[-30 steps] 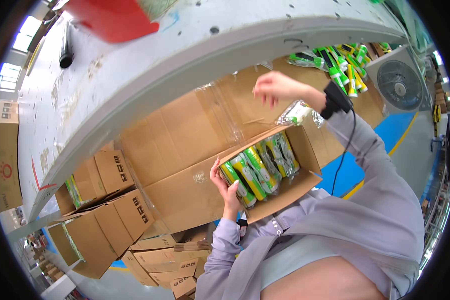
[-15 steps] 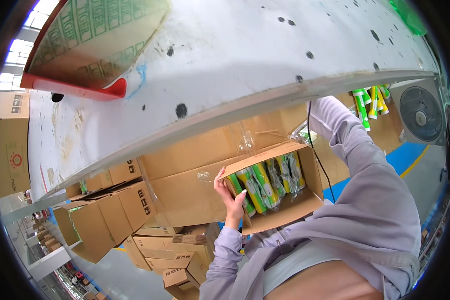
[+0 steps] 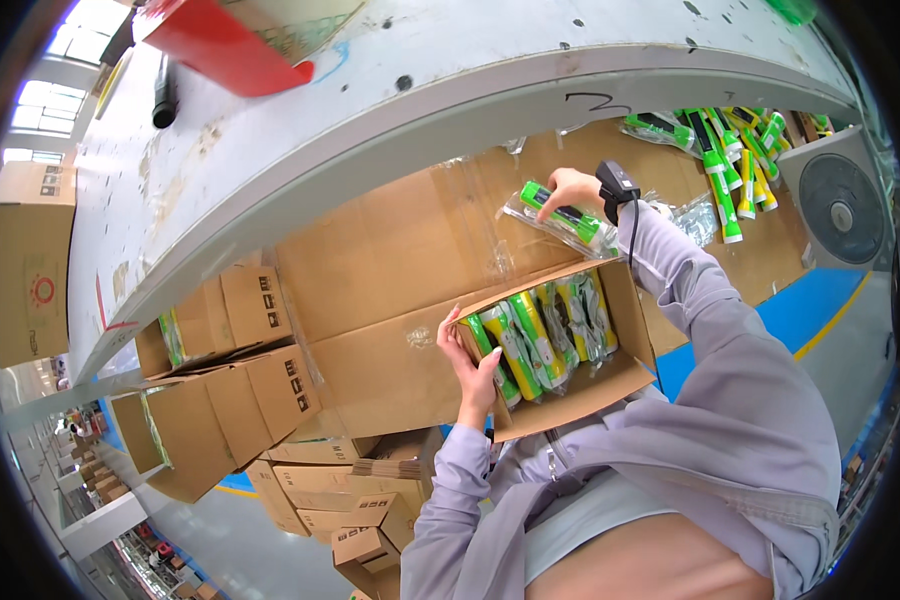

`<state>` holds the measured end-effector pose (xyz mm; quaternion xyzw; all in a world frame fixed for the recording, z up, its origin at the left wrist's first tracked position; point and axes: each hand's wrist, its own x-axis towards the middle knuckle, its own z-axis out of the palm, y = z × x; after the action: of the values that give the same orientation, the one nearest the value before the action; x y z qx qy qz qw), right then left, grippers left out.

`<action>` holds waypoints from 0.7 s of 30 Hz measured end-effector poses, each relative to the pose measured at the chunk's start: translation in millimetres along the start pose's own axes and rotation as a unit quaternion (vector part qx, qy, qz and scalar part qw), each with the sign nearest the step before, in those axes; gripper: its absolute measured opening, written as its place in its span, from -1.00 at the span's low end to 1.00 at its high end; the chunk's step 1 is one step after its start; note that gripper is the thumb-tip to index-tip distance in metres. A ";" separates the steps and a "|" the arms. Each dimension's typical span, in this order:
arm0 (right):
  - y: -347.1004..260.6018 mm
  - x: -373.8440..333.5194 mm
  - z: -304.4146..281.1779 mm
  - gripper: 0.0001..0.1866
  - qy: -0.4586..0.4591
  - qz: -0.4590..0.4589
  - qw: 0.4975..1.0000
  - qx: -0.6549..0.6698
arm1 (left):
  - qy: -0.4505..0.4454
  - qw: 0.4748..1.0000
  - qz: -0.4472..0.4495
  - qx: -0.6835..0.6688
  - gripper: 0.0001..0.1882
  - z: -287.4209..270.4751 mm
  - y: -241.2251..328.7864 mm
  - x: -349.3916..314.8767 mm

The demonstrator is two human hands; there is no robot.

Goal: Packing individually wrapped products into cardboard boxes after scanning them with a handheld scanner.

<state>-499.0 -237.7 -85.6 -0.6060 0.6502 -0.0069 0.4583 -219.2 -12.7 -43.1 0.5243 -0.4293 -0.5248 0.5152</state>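
Observation:
My left hand (image 3: 473, 375) grips the left end wall of an open cardboard carton (image 3: 625, 305), thumb on the inner side. Inside the carton stands a row of bagged green and yellow flashlights (image 3: 532, 335); bare carton bottom shows at its near right. Beyond the far wall, my right hand (image 3: 576, 188) has its fingers closed on a green flashlight with a black panel (image 3: 570, 215), in a clear plastic bag over the cardboard-covered surface. A black device with a cable (image 3: 618, 184) is strapped to my right wrist.
More loose flashlights (image 3: 722, 165) lie at the far right, beside a grey fan unit (image 3: 838, 212). A white shelf (image 3: 450, 95) overhangs the work surface, carrying a red holder (image 3: 225, 45) and a black marker (image 3: 164, 95). Open cartons (image 3: 205, 420) stand at the left.
My right hand has come out from under the shelf toward me, now with a bagged flashlight in it. My left hand stays on the carton. The view has shifted, showing more beneath the shelf.

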 end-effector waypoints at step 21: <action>-94.7 -269.4 -49.0 -0.50 0.011 -0.321 0.913 0.253 | -0.040 0.995 0.006 -0.093 -0.16 -13.0 -13.0 2.5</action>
<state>-496.2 -75.7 154.6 -0.6454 0.4022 -0.3242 0.5626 -207.3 -12.7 -57.3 0.4503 -0.4016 -0.5798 0.5475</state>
